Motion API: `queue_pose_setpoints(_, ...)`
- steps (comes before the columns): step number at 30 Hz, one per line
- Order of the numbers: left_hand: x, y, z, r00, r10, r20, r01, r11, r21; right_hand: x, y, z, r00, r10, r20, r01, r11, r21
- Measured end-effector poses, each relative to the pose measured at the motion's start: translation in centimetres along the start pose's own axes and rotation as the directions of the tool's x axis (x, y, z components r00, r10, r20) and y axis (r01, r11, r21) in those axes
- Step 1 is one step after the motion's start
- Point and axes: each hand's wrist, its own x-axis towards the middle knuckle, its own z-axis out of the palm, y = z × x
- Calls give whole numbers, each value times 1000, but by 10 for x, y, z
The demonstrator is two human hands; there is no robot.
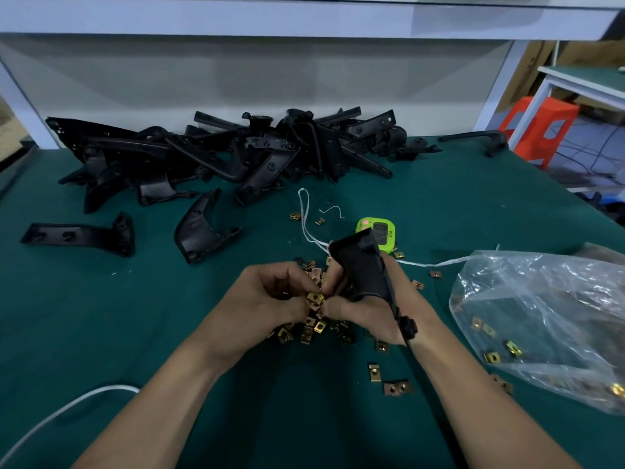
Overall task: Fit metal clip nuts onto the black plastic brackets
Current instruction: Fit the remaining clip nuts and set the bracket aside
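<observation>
My right hand [368, 309] grips a black plastic bracket [363, 265], its broad end pointing up and away from me. My left hand [270, 292] pinches a brass-coloured clip nut [315, 299] right against the bracket's lower edge, where my two thumbs meet. Under both hands lies a heap of loose clip nuts [313, 328] on the green mat. A big pile of black brackets [236, 150] lies along the back of the bench.
Two separate brackets [81, 235] [199, 228] lie at the left. A clear plastic bag [541, 319] holding more nuts sits at the right. A green timer [378, 233] and white string [306, 214] lie behind my hands. A white cable [67, 411] crosses the near left.
</observation>
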Motion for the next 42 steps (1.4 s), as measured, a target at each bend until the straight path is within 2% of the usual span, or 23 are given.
queue_pose_setpoints(2,0,1,-1,1000,12,-6,-12,1000,24,1,-3,-3,1000,-7,-27,7,1000,13)
queue_pose_setpoints(8,-1,3,2,997,-33,-66,36,998,42,-2,-5,-6,999,-38,15,39,996,-79)
queue_pose_setpoints(16,-4,8,4,993,-6,-116,16,996,84,-3,-6,-8,999,-38,-3,38,999,-9)
queue_pose_setpoints(26,-2,6,18,943,9,-332,11,998,58,1,-6,-11,998,-15,-62,17,999,37)
queue_pose_setpoints(31,0,7,17,949,-49,-311,33,998,-57,2,-5,-10,998,-11,-59,15,997,77)
queue_pose_setpoints(34,1,6,16,947,-112,-301,95,993,-71,3,-3,-10,999,-13,-32,16,997,76)
queue_pose_setpoints(38,0,6,20,926,-110,-362,130,991,32,2,-1,-9,999,-24,-33,26,998,58)
queue_pose_setpoints(42,-7,8,32,867,74,-493,82,954,287,4,-2,-12,998,-4,-60,9,997,80)
